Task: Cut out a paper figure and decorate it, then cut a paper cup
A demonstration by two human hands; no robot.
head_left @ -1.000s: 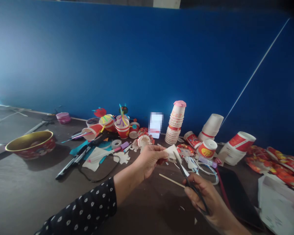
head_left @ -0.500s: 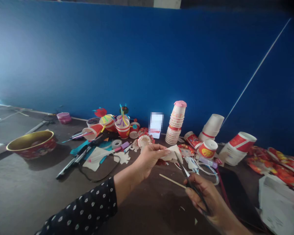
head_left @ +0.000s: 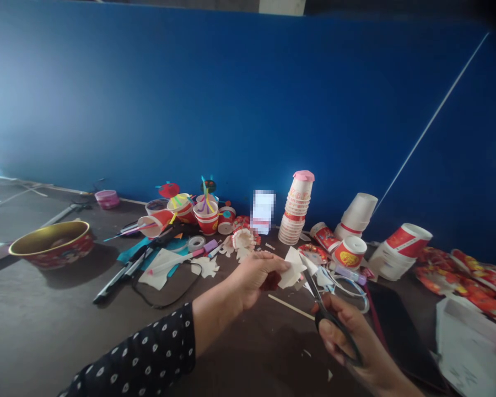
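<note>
Between the thumb and fingers of my left hand point(head_left: 258, 275) is a small piece of white paper point(head_left: 292, 270), held above the table. My right hand point(head_left: 347, 331) is closed round the black handles of a pair of scissors point(head_left: 320, 306). The scissors' blades point up and away, meeting the right side of the paper. A thin pale stick point(head_left: 290, 306) lies on the table below the paper, one end close to my right hand. Small white scraps point(head_left: 329, 375) lie on the table near my right wrist.
Stacked paper cups point(head_left: 296, 215) stand before the blue partition point(head_left: 231, 99), with more red-and-white cups point(head_left: 349, 252) to their right. Decorated cups point(head_left: 206, 215), a tape roll point(head_left: 197, 243) and cut paper lie left. A gold-rimmed bowl point(head_left: 52, 248) sits far left, a dark tablet-like slab point(head_left: 397, 331) right.
The paper has turned in my left hand and now shows more of its face. The scissors have opened wider at the paper's right side, and my right hand has shifted slightly.
</note>
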